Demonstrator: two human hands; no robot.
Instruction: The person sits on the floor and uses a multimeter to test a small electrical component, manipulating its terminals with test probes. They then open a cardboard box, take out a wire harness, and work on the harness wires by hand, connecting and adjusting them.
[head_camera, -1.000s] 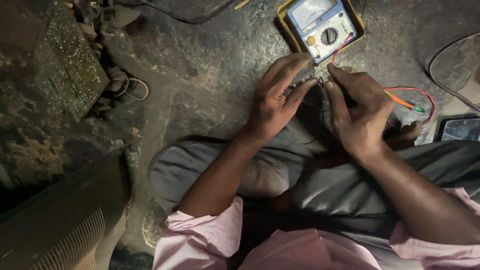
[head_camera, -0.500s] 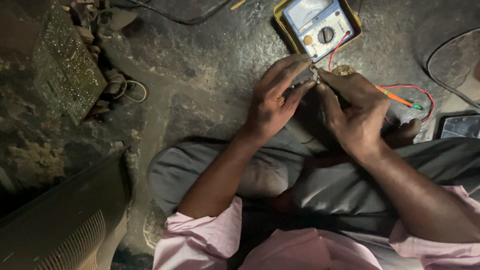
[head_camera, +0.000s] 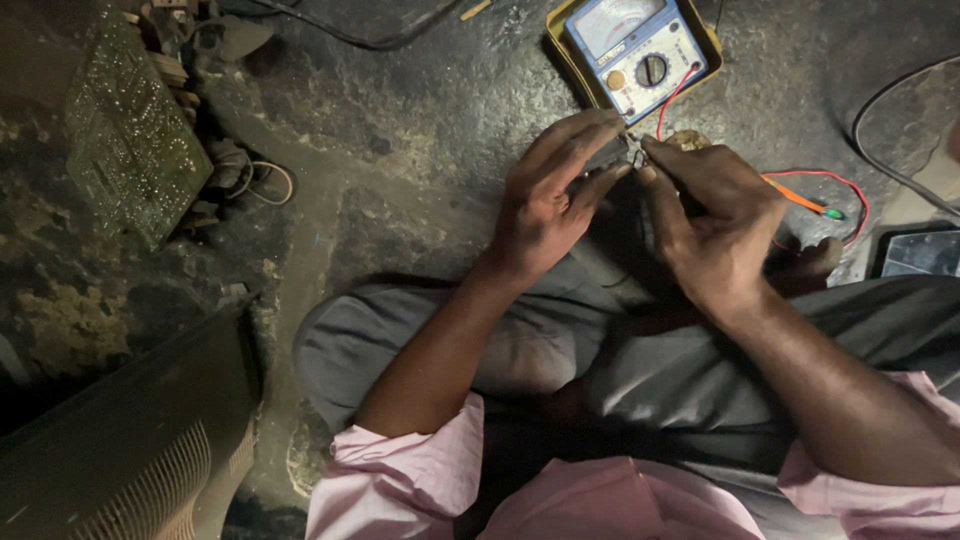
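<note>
Fingertips of the left hand (head_camera: 545, 205) and the right hand (head_camera: 715, 225) meet over a small metal component (head_camera: 628, 152), pinched between thumb and forefinger on each side; the piece is too small and too shadowed to identify further. Both hands are closed tight around it, the remaining fingers curled in, just below an analog multimeter (head_camera: 637, 52) that lies face-up in its yellow case on the floor.

Compared with half a second ago, the hands have drawn slightly closer together and the component sits a little nearer the meter; a second ago the fingers were more spread.

A red lead (head_camera: 672, 98) runs from the meter down toward the fingers, and an orange probe (head_camera: 800, 200) with a red wire looped beyond it lies just past the right hand. The person sits cross-legged in grey trousers (head_camera: 560, 350) and pink rolled sleeves (head_camera: 400, 480) on a dark, stained concrete floor (head_camera: 400, 150).

To the left, well apart, a green circuit board (head_camera: 125, 130) rests tilted among scrap parts and a coil of pale wire (head_camera: 265, 180). A dark vented casing (head_camera: 130, 450) fills the lower left corner. A black cable (head_camera: 885, 150) curves along the right edge.
</note>
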